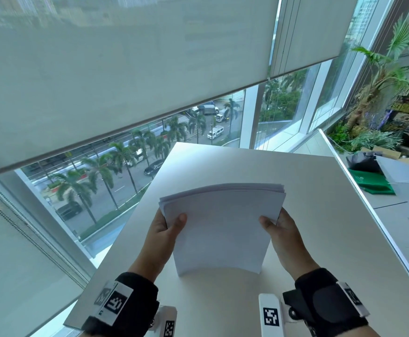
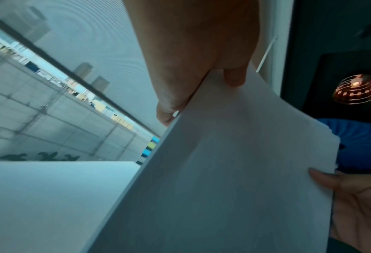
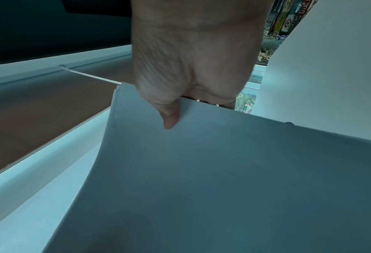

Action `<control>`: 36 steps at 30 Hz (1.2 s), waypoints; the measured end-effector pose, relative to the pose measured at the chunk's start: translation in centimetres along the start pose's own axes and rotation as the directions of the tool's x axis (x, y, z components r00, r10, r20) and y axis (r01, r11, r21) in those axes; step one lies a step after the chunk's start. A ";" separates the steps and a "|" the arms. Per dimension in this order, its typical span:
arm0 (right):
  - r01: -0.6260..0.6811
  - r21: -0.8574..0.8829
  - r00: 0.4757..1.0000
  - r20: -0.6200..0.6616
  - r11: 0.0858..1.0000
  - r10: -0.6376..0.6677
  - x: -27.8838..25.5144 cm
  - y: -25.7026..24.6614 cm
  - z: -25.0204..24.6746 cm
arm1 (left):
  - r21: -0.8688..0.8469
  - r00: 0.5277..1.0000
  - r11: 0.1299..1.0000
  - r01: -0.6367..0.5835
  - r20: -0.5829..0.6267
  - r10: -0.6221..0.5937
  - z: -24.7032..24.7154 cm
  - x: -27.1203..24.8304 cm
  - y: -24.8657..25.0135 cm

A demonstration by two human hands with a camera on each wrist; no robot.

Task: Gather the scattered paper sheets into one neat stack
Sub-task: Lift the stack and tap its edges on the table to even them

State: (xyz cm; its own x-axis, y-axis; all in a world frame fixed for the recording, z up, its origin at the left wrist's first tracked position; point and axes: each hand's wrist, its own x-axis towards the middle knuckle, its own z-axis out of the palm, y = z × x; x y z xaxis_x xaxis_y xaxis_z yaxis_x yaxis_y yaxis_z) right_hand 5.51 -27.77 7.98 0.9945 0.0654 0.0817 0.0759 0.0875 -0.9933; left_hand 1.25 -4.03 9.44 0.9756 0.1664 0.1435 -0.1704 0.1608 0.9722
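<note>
The paper stack hides the fingers of both hands; only the thumbs show in front

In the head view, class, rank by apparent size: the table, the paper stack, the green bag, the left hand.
1. table
2. paper stack
3. left hand and green bag: similar, and the bag lies farther away, so unranked.

Black wrist straps on both arms carry white blocks printed with black square code markers.
</note>
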 end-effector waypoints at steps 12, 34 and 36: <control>0.113 0.031 0.994 0.006 0.993 -0.114 0.4 -0.7 0.2 | 0.095 0.992 0.989 -0.115 -0.041 0.120 0.0 1.3 2.2; -0.113 0.095 0.989 0.106 0.989 0.103 0.0 2.6 -0.6 | 0.090 0.988 0.984 0.152 0.006 -0.153 -1.0 0.8 -1.8; -0.123 0.088 0.988 0.109 0.989 0.113 0.0 2.8 -0.5 | 0.084 0.985 0.981 0.175 -0.008 -0.174 -1.2 0.9 -2.0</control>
State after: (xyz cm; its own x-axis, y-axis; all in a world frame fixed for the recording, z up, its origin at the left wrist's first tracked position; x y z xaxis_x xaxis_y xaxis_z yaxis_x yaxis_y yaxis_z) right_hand 5.75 -28.05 5.17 0.9828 0.1833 -0.0222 -0.0533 0.1663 -0.9846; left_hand 2.31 -2.99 7.41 0.9892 0.1438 -0.0298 0.0146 0.1055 0.9943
